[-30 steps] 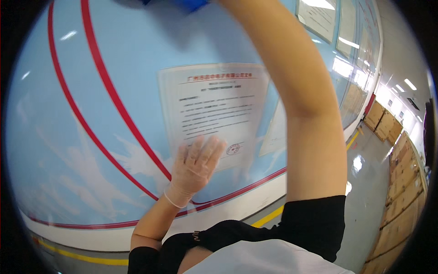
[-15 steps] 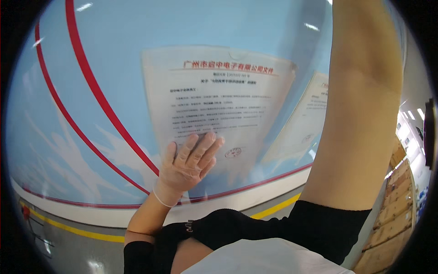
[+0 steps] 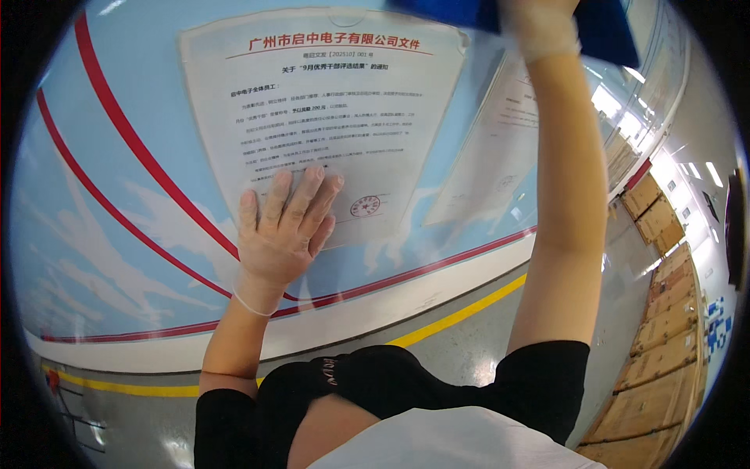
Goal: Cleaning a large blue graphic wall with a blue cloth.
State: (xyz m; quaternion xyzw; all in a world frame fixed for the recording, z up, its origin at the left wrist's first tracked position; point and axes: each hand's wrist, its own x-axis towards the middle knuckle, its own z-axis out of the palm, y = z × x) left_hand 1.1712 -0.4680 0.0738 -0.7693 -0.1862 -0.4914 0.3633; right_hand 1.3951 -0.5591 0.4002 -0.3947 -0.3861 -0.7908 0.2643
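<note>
My left hand (image 3: 283,223), in a thin clear glove, lies with outstretched fingers against the lower part of a printed notice (image 3: 344,117). That white sheet, with a red heading and a round red stamp, hangs on a light blue wall (image 3: 234,23) in what looks like a clear sleeve. Raised to the top of the picture, my gloved right hand (image 3: 544,27) is on a dark blue cloth (image 3: 613,35) against the wall, above a second white notice (image 3: 488,144). The upper edge of the picture cuts off that hand's fingertips and part of the cloth.
Red curved stripes (image 3: 148,152) cross the wall at the left. Below it runs a grey floor with a yellow line (image 3: 461,311). Stacked brown cartons (image 3: 652,344) stand along the right, and a dark metal rack (image 3: 74,414) is at the lower left.
My right hand, out of the picture before, has come down into view with the blue cloth. Both notices and my left hand appear higher and further left as the view shifts.
</note>
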